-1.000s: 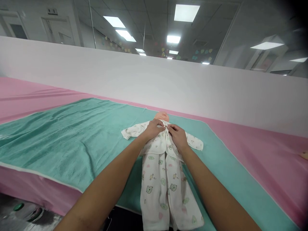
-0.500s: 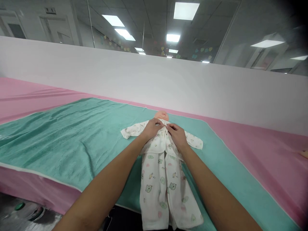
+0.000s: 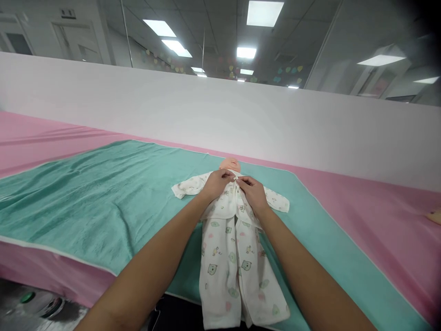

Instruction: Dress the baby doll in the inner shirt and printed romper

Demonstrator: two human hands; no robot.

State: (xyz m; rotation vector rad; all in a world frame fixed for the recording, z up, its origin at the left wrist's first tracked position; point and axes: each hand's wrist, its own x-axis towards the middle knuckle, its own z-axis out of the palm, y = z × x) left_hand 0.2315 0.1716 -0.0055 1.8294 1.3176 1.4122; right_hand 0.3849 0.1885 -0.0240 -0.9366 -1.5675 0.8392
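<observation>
A baby doll lies on its back, its head toward the wall. It wears a white printed jacket and matching trousers with green and pink animal figures. At the jacket's neck, my left hand pinches one front edge with thumb and fingers. Close beside it, my right hand pinches the other front edge. The fingertips nearly meet at the top of the front opening, around a small fastening that they partly hide. Below the hands the jacket's front edges part slightly.
Under the doll a teal blanket covers much of a pink sheet. A white low wall with glass panes above runs along the back. Part of a hand or foot shows at the right edge. A clear container with a green lid stands lower left.
Both hands stay at the jacket's neck, with only slight finger movement. A small pale fastening shows a little more between the fingertips. The whole view has shifted slightly.
</observation>
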